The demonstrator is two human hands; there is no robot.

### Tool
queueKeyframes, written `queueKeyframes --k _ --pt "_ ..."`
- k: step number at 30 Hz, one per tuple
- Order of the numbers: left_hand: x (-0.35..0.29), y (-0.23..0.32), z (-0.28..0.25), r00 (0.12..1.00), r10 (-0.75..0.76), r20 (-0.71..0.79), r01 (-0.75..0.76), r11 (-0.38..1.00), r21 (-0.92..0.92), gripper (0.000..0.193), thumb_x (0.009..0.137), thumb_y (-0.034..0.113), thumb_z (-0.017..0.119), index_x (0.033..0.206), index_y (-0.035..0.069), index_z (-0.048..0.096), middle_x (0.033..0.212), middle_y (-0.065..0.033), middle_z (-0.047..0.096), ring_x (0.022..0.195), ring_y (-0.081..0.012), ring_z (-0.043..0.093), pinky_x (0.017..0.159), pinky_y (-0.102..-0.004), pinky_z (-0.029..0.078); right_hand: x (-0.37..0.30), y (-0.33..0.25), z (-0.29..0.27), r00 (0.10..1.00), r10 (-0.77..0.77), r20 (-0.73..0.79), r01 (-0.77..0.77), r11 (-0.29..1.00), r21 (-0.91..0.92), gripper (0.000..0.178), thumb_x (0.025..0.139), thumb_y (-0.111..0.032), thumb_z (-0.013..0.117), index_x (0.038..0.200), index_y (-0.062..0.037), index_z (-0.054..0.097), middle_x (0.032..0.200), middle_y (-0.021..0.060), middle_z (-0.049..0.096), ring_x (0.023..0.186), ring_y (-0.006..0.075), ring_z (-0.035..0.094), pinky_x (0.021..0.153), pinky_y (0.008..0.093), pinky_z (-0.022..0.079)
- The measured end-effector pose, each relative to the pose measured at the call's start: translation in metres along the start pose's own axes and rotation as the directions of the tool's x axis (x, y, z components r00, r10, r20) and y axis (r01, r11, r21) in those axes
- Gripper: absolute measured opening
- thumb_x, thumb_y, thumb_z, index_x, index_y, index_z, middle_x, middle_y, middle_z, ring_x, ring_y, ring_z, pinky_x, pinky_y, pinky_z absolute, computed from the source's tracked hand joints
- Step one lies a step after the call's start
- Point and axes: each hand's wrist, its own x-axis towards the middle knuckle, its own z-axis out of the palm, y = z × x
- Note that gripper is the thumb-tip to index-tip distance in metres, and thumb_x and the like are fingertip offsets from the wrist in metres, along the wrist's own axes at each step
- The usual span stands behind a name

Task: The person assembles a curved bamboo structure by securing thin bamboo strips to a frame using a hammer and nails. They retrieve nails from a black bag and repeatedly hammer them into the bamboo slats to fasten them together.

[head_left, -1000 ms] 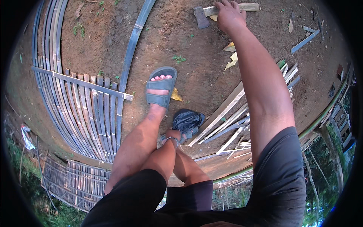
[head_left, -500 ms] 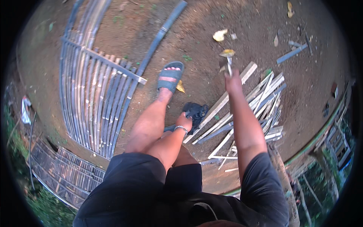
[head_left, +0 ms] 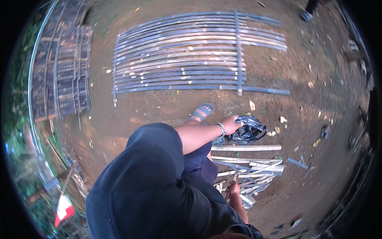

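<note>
My left hand (head_left: 230, 124), with a bracelet at the wrist, is closed on the edge of a crumpled black plastic bag (head_left: 250, 132). The bag hangs just beyond my sandalled foot; what is inside cannot be made out. Lower down, my right hand (head_left: 234, 186) is closed around a narrow tool (head_left: 236, 175), above a heap of split bamboo strips (head_left: 258, 169). Only a short pale brown end of the tool shows past my fingers, so its kind is unclear. The half-second-old view shows a shiny metal part on it.
Ahead lies a bamboo slat panel (head_left: 179, 51) with a crosspiece on bare soil. At left is a dark slatted platform (head_left: 59, 75), with a red and white flag (head_left: 64, 209) below it. Another person's foot (head_left: 306, 16) stands at far right. Short offcuts (head_left: 297, 162) lie beyond the heap.
My view has swung to the left, so the bamboo panel now lies straight ahead. My right hand has drawn back from its outstretched reach to low over the strips. My left hand has lifted the bag.
</note>
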Motion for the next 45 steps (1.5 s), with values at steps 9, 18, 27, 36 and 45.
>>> queueKeyframes --k 9,18,27,36,45 --pt "-0.237 -0.172 -0.216 0.854 -0.208 -0.477 0.096 0.964 -0.248 0.046 0.098 0.045 0.06 0.108 0.001 0.07 0.092 -0.0203 0.073 0.087 -0.0351 0.07 0.081 -0.0425 0.052 -0.078 -0.025 0.099 0.906 -0.183 0.381 0.352 0.825 -0.442 0.015 0.092 -0.003 0.061 0.106 -0.0039 0.066 0.094 0.0231 0.072 0.075 0.0301 0.071 0.065 0.0445 0.059" --pt "-0.518 -0.39 -0.368 0.762 -0.411 -0.501 -0.075 0.712 -0.698 0.049 0.104 0.041 0.055 0.106 -0.005 0.071 0.094 -0.0084 0.076 0.082 -0.0141 0.069 0.079 -0.0316 0.053 -0.133 -0.013 0.304 0.725 -0.643 0.247 0.487 0.225 -0.844 0.008 0.094 -0.003 0.057 0.102 -0.0036 0.056 0.064 0.0129 0.062 0.052 0.0241 0.062 0.042 0.0395 0.047" --pt "-0.716 -0.466 -0.473 0.736 -0.357 -0.576 -0.45 0.378 -0.809 0.031 0.104 0.028 0.061 0.112 -0.001 0.067 0.101 -0.0008 0.071 0.088 -0.008 0.065 0.081 -0.0258 0.053 -0.332 0.02 0.658 0.38 -0.692 0.613 0.43 -0.455 -0.78 0.055 0.083 -0.044 0.075 0.115 0.0005 0.067 0.108 0.0279 0.07 0.105 0.0439 0.067 0.09 0.0481 0.054" --pt "-0.756 -0.497 -0.62 0.733 -0.311 -0.605 -0.482 0.392 -0.784 0.028 0.103 0.024 0.062 0.117 0.0 0.066 0.108 -0.0029 0.072 0.096 -0.0084 0.066 0.087 -0.0271 0.052 -0.502 0.129 0.931 0.345 -0.393 0.852 0.719 -0.474 -0.509 0.076 0.079 -0.061 0.078 0.126 -0.0022 0.061 0.106 0.0222 0.072 0.1 0.0378 0.07 0.089 0.0478 0.055" --pt "-0.789 -0.596 -0.772 0.708 -0.488 -0.511 -0.292 0.456 -0.841 0.031 0.1 0.026 0.065 0.112 -0.002 0.068 0.105 -0.0033 0.072 0.093 -0.0125 0.066 0.087 -0.0306 0.053 -0.492 0.16 1.145 0.333 -0.262 0.906 0.856 -0.318 -0.406 0.055 0.076 -0.03 0.081 0.117 0.0014 0.065 0.103 0.0271 0.071 0.099 0.0418 0.069 0.089 0.0459 0.054"
